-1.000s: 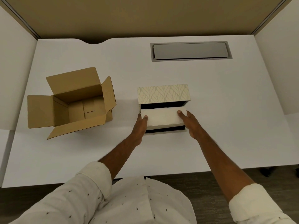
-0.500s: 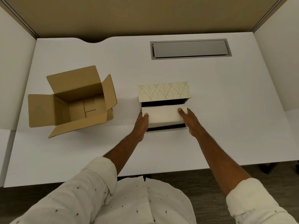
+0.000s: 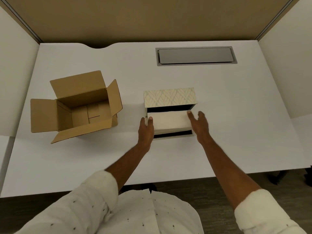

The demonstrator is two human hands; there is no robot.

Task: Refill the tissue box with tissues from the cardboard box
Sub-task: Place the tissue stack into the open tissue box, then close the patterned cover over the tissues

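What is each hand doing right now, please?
Left hand: open, fingers against the left end of the tissues.
Right hand: open, fingers spread at the tissues' right end; contact cannot be told.

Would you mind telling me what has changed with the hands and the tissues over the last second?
The tissue stack has settled lower into the tissue box. The right hand has opened and drawn off the stack's end, fingers spread; the left hand still rests against the other end. The cardboard box, the open patterned lid and the desk are unchanged.
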